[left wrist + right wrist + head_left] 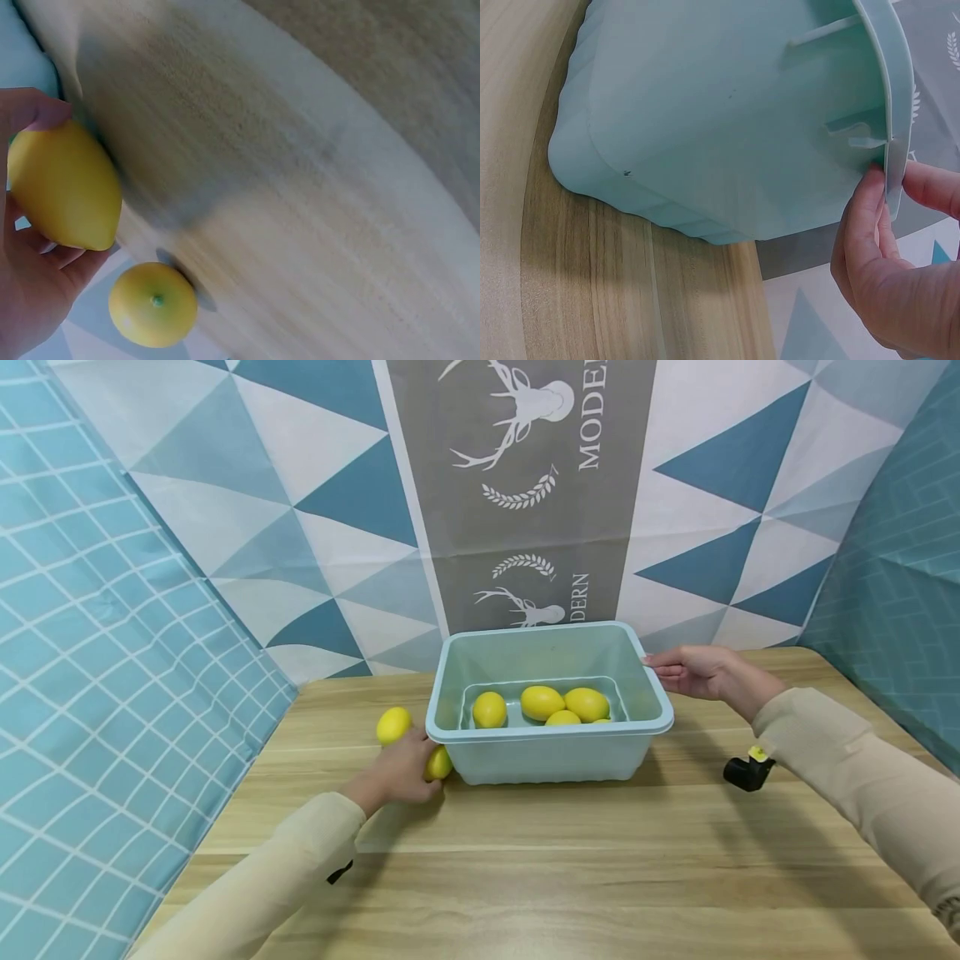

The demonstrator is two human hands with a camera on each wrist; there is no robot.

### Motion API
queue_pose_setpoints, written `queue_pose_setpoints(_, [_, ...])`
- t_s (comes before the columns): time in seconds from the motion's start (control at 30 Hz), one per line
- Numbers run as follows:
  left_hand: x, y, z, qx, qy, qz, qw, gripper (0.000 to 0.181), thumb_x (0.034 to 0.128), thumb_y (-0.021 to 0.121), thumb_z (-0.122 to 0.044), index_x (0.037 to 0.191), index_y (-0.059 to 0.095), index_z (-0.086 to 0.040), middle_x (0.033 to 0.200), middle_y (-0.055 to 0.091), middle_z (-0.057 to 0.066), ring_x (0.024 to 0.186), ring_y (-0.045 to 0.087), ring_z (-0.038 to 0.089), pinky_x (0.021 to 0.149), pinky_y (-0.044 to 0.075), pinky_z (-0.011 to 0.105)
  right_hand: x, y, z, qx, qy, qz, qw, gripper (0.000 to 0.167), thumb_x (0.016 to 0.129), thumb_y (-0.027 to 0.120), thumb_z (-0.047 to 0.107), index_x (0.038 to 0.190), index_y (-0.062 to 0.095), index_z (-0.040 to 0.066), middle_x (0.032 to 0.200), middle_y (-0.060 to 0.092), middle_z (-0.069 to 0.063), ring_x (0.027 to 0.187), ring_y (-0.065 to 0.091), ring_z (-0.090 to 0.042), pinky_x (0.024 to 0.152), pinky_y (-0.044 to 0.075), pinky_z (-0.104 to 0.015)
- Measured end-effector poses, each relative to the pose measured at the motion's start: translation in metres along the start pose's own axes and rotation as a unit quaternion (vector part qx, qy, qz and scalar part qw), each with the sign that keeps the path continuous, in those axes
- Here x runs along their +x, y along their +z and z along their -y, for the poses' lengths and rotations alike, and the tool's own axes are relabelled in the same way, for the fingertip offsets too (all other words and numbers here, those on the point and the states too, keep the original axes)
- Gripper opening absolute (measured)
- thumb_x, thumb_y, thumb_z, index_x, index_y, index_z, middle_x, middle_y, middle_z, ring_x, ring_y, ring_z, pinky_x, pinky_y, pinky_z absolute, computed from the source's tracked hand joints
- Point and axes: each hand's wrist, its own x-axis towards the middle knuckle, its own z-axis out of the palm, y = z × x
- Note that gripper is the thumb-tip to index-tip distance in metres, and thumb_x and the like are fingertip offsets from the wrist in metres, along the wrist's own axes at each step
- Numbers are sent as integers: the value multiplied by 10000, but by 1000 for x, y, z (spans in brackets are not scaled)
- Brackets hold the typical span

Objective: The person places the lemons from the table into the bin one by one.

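A pale blue-green plastic bin (551, 760) stands on the wooden table with several lemons (542, 702) on its floor. My left hand (405, 767) holds a lemon (66, 184) between thumb and fingers, close beside the bin's left wall. Just beyond that hand, another lemon (393, 725) lies on the table. At the bin's right end, my right hand (693, 672) pinches the rim, thumb on one side and fingers beneath the lip, as the right wrist view shows (900, 277).
A small black object with a yellow top (748, 768) lies on the table (525, 877) under the right forearm. Patterned cloth (322, 485) hangs behind the table, and blue cloth walls (82, 635) flank it.
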Motion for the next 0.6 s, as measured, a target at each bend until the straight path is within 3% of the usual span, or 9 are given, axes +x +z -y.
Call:
queue_pose_setpoints(0.2, [-5, -7, -6, 171, -28, 160, 9997, 710, 711, 741, -297, 1333, 496, -57, 1242, 569, 113, 985, 549, 248, 906, 519, 438, -2, -2, 3, 41, -8, 10, 10000, 150, 929, 600, 102, 814, 689, 139, 822, 685, 37, 780, 658, -46, 785, 568, -189])
queue_pose_setpoints(0.4, [-16, -9, -11, 250, -8, 272, 9993, 598, 712, 747, -308, 1219, 550, -61, 1100, 596, 84, 903, 528, 198, 771, 519, 365, -2, -1, 3, 80, 87, 23, 9999, 133, 926, 609, 107, 819, 681, 139, 834, 672, 35, 790, 651, -53, 799, 566, -192])
queue_pose_setpoints(0.6, [-23, -13, -14, 200, -23, 362, 9991, 592, 689, 774, -294, 1192, 549, -76, 1050, 587, 78, 914, 531, 215, 763, 519, 371, -3, 1, 1, 75, 38, 13, 10000, 149, 930, 601, 104, 816, 687, 145, 831, 682, 39, 791, 657, -46, 792, 564, -181])
